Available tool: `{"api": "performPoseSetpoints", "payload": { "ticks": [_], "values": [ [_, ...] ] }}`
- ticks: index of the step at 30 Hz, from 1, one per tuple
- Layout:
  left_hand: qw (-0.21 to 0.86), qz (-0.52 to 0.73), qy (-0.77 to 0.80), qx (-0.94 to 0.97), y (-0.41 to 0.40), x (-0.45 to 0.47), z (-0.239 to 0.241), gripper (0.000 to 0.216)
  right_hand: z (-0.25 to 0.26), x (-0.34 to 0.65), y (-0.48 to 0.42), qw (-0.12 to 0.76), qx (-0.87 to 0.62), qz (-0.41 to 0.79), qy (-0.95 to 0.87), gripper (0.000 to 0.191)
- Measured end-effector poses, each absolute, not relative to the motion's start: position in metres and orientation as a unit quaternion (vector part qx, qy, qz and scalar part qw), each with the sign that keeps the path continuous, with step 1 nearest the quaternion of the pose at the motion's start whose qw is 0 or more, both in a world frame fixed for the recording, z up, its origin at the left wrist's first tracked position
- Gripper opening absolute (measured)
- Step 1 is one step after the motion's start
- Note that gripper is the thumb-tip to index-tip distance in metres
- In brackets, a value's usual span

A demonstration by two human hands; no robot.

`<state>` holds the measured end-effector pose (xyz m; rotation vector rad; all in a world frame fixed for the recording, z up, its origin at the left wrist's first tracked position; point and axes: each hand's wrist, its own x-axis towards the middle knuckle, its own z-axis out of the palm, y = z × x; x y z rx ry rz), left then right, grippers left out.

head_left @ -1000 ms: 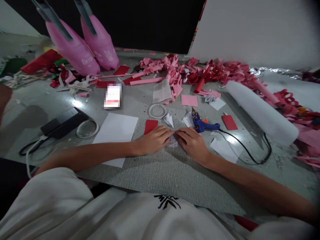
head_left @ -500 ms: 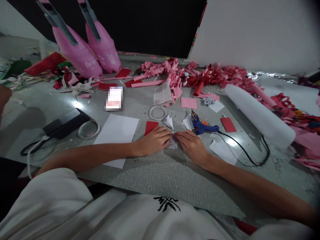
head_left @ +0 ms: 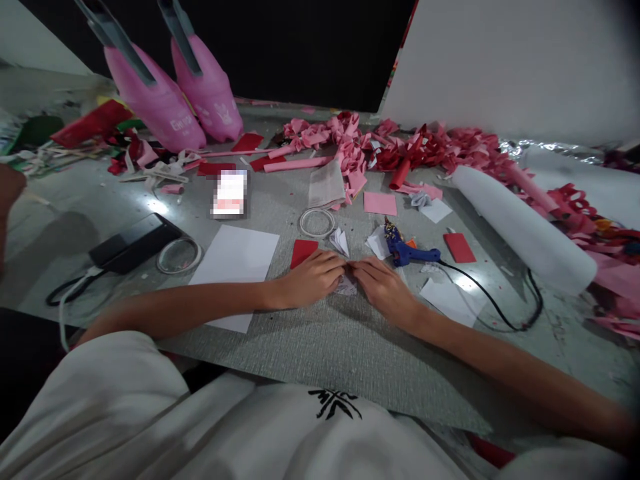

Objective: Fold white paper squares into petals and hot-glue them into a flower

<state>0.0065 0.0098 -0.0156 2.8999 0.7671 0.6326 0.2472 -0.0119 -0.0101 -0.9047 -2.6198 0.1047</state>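
Note:
My left hand (head_left: 316,275) and my right hand (head_left: 383,283) meet fingertip to fingertip low over the table. Both are closed in a pinch, and whatever sits between the fingers is too small and hidden to make out. Just below the fingertips shows a small whitish scrap (head_left: 347,287), partly covered by the hands. A folded white paper piece (head_left: 339,241) lies right beyond the fingers. Near my left hand is a red paper rectangle (head_left: 303,252), partly behind the knuckles. Beyond my right hand a blue glue gun (head_left: 415,254) rests on its side, its nozzle pointing away.
White sheets (head_left: 240,253) lie at left, beside a wire coil (head_left: 179,257) and a black device (head_left: 134,243). A phone (head_left: 230,193), pink bottles (head_left: 150,113), crumpled pink paper (head_left: 350,150) and a white roll (head_left: 520,230) stand farther back. Another person's hand (head_left: 10,187) is at far left.
Both hands stay together at the same place, with only a slight shift of the fingers. The whole view has moved a little.

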Motion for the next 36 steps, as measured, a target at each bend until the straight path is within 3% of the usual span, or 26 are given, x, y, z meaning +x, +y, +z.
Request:
{"api": "performPoseSetpoints", "payload": {
  "ticks": [13,19,32,36],
  "values": [
    [0.008,0.185,0.236,0.954,0.007,0.006,-0.007,0.023,-0.007,0.247,-0.023,0.181,-0.315,-0.046,-0.931,0.03],
    [-0.02,0.177,0.239,0.954,0.007,0.005,-0.009,0.021,-0.009,0.247,-0.023,0.197,-0.347,-0.081,-0.913,0.019],
    [-0.143,0.159,0.203,0.956,-0.01,0.0,-0.003,0.026,-0.012,0.242,-0.018,0.147,-0.385,-0.046,-0.91,0.026],
    [-0.109,0.193,0.236,0.946,-0.011,0.002,-0.002,0.026,-0.014,0.243,-0.018,0.168,-0.371,-0.051,-0.912,0.027]
  ]
}}
